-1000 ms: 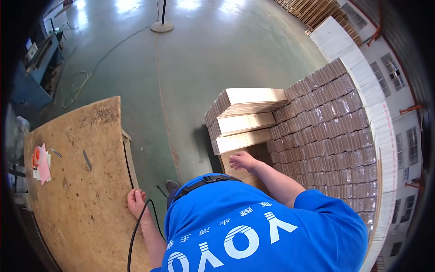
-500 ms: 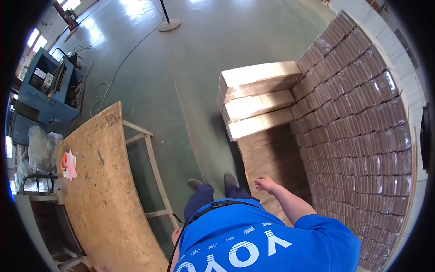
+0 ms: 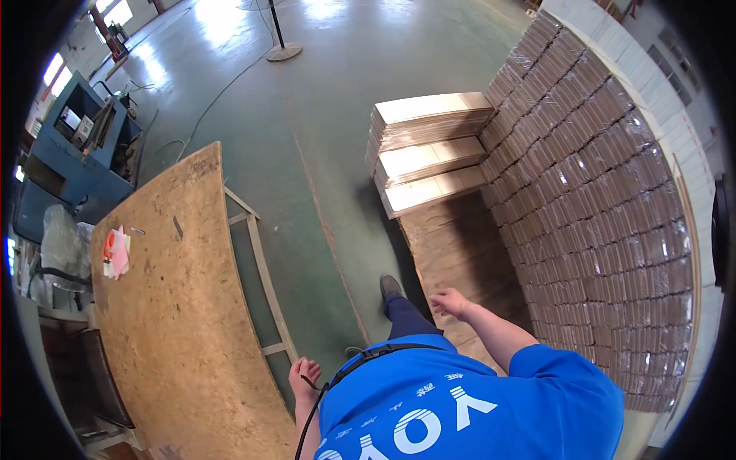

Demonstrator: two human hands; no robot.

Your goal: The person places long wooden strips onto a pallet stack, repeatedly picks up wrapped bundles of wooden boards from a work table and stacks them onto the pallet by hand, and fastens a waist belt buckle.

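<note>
My left hand hangs beside the right edge of the wooden table, its fingers loosely curled; a black cable passes by it, and whether the hand touches it I cannot tell. Out to the right, my right hand is over the near edge of a wooden board, fingers partly bent and nothing visible in them. Beyond that hand, flat cardboard pieces stand in stepped stacks on the board. Wrapped brown bundles form a tall wall to the right.
On the table lie pink and white papers, an orange-red item and a dark strip. A blue machine stands at the left. A round stand base and a cable are on the floor ahead.
The view has shifted, showing more of the board and my legs. One foot is forward now. My left hand, mostly hidden half a second ago, shows again beside the table.
</note>
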